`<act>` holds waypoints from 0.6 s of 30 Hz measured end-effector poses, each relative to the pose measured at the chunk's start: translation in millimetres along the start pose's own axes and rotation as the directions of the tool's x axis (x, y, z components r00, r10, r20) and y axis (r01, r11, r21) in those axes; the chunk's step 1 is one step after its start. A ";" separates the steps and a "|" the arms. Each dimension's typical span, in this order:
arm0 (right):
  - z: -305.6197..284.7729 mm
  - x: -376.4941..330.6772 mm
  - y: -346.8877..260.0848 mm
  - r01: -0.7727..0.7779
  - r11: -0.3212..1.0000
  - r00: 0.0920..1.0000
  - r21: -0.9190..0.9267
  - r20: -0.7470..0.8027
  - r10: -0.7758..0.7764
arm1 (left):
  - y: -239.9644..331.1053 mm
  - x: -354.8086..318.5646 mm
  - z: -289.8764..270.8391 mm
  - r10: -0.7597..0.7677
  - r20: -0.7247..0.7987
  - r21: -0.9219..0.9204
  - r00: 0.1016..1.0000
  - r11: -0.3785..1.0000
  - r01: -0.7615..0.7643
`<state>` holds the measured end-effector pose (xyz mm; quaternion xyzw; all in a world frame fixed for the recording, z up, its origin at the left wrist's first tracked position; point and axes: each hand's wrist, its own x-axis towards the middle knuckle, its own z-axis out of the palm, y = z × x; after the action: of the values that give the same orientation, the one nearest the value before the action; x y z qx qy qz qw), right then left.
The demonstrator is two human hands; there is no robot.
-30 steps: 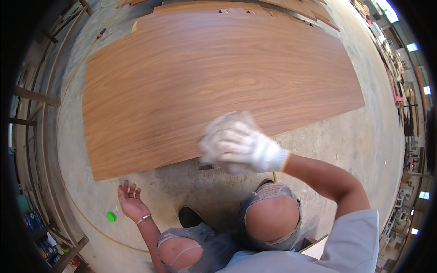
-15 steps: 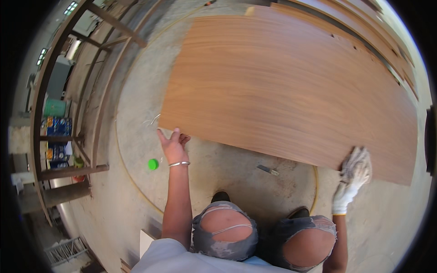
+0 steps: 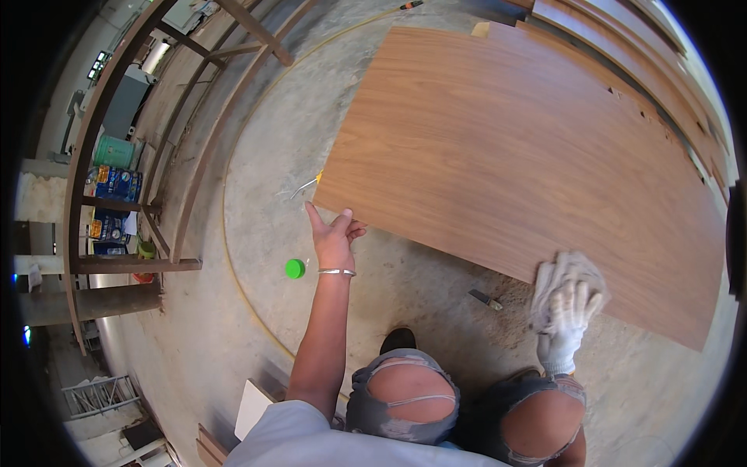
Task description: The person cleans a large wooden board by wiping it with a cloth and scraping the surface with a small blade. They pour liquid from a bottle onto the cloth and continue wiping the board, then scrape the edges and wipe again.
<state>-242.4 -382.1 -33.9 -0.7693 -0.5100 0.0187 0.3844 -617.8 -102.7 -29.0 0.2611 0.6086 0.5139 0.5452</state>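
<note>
A large brown wood-grain board [image 3: 506, 156] lies at a slant in front of me. Its near left corner is held by my bare left hand [image 3: 336, 240], thumb on the top face and curled fingers by the edge; a metal bangle [image 3: 337, 272] is on that wrist. A white knit glove covers my right hand [image 3: 569, 315], which is closed on a crumpled greyish rag [image 3: 551, 284] at the board's near edge. The rag overlaps the edge, and the glove partly hides the fingers' grip.
On the concrete floor lie a green round cap [image 3: 295, 268], a flat scraper-like blade [image 3: 485, 300], a thin bent metal tool [image 3: 305, 185] beside the board and a yellow hose [image 3: 226, 194]. A wooden frame [image 3: 140, 265] stands left. More boards [image 3: 615, 47] are stacked at far right.
My right hand has drawn the rag left and toward me along the near edge. My left hand keeps its corner. The whole view has shifted, with the board appearing farther right.
</note>
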 end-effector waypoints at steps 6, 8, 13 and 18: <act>-29.3 26.0 -5.3 -0.071 0.995 0.974 -0.073 -0.219 0.053 | 6.7 8.1 -16.6 0.025 0.108 0.031 0.994 0.999 -0.028; -28.6 22.0 5.5 -0.158 0.966 0.957 -0.205 -0.271 0.100 | 4.1 9.1 -17.7 0.035 0.064 -0.023 0.997 0.999 -0.034; -25.9 -14.0 49.9 0.430 0.696 0.903 -0.575 0.279 -0.328 | -2.6 28.4 -13.4 0.059 -0.072 -0.104 0.996 0.992 -0.066; -33.3 7.7 -2.3 0.474 0.798 0.853 -0.373 0.421 -0.310 | -7.7 34.1 -13.4 0.097 -0.152 -0.136 0.984 0.984 -0.118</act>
<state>-226.4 -394.6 -6.3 -0.6986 -0.7077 -0.0529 0.0911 -637.6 -79.9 -51.2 0.2154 0.5929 0.6029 0.4884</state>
